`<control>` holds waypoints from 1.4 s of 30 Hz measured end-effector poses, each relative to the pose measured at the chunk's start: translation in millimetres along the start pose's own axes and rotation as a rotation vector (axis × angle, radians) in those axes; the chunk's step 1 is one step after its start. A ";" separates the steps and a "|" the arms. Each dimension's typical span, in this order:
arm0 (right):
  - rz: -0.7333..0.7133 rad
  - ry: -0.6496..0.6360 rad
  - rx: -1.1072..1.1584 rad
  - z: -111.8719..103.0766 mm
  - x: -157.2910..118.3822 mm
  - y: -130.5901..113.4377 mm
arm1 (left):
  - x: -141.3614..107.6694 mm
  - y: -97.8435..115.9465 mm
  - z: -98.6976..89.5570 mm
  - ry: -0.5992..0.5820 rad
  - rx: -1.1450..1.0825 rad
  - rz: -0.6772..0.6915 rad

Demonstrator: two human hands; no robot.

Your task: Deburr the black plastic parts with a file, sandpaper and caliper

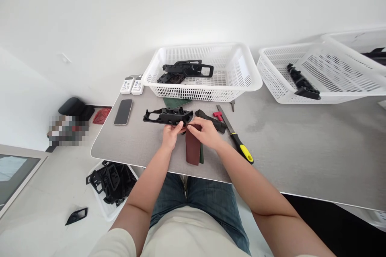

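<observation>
My left hand (171, 135) is closed on a black plastic trim part (169, 117), thumb on its near edge. The part has a frame-like opening at its left end and is held just above the table. My right hand (205, 131) pinches a dark red strip, apparently sandpaper (193, 148), against the part's right end. The strip hangs down, and a dark green layer shows behind it. Its upper end is partly hidden by my fingers. To the right lies a file (227, 120) with a black and yellow handle, beside a small red piece (217, 116) and a crumpled black item (221, 125).
A white basket (202, 95) with black parts stands behind my hands, over a green sheet (176, 103). More white baskets (280, 97) stand right. A phone (123, 112) and two white boxes (137, 86) lie left. On the floor are a filled bin (108, 213) and a loose part (76, 216).
</observation>
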State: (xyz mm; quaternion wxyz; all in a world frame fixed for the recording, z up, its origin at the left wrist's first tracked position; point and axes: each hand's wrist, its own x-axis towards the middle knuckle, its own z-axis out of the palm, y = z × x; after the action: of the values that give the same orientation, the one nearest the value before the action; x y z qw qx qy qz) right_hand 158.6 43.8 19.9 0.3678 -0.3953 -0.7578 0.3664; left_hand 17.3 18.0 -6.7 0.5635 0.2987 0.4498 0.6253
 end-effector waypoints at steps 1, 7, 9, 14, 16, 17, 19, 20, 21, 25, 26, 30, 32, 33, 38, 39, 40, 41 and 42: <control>0.000 0.016 0.013 0.1 0.0 0.0 | 0.2 0.1 -0.2 -0.002 0.010 -0.004; 0.006 0.027 0.066 3.5 -1.0 0.0 | 2.0 -1.4 -2.3 -0.007 0.008 0.028; 0.010 0.048 0.073 2.9 -1.2 0.4 | 2.4 -2.2 -2.7 -0.013 0.011 0.047; -0.048 0.046 0.049 -3.2 -1.4 -0.6 | 2.1 -5.3 -2.3 -0.038 0.127 0.057; -0.083 0.014 0.017 -4.9 -1.6 -1.1 | 1.9 -7.7 -2.2 -0.033 0.174 0.070; -0.097 -0.006 -0.001 -5.3 -1.9 -1.2 | 1.9 -9.1 -2.5 -0.033 0.194 0.085; -0.106 -0.045 -0.032 -4.7 -2.4 -1.0 | 2.2 -12.1 -4.2 -0.033 0.240 0.129; -0.100 -0.059 -0.042 -3.9 -2.6 -0.7 | 2.6 -13.6 -5.6 -0.032 0.264 0.154; -0.089 -0.067 -0.047 -2.7 -2.8 -0.2 | 3.1 -14.9 -7.3 -0.029 0.290 0.179; -0.059 -0.047 -0.039 2.2 -2.9 1.4 | 4.8 -18.3 -13.0 -0.010 0.371 0.246; -0.053 -0.039 -0.040 2.6 -2.7 1.5 | 4.7 -18.6 -13.2 -0.013 0.377 0.250; -0.017 -0.089 -0.053 -1.3 -2.0 0.7 | 1.8 -18.3 -8.3 -0.051 0.337 0.227; -0.011 -0.109 -0.055 -4.2 -1.9 0.3 | 0.3 -18.0 -5.1 -0.047 0.317 0.215; -0.012 -0.108 -0.057 -5.1 -1.9 0.2 | -0.2 -17.8 -3.9 -0.035 0.309 0.210; -0.048 -0.134 -0.077 -3.4 -2.7 0.9 | 1.2 -15.0 -3.1 0.027 0.236 0.190; -0.059 -0.124 -0.072 -2.6 -2.8 0.6 | 1.6 -14.3 -3.4 0.035 0.225 0.189; -0.073 -0.099 -0.063 -1.9 -2.8 0.1 | 1.9 -13.6 -3.5 0.042 0.219 0.188; -0.090 -0.070 -0.053 -1.1 -2.8 -0.5 | 2.0 -13.2 -3.6 0.047 0.219 0.186; -0.107 -0.043 -0.044 -0.3 -2.6 -1.1 | 2.1 -12.9 -3.5 0.050 0.224 0.184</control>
State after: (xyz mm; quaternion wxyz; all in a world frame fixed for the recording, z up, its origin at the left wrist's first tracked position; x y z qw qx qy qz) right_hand 159.5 41.1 20.2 0.3617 -0.3540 -0.7935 0.3379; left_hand 19.4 18.7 -20.0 0.4557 0.3840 0.5012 0.6275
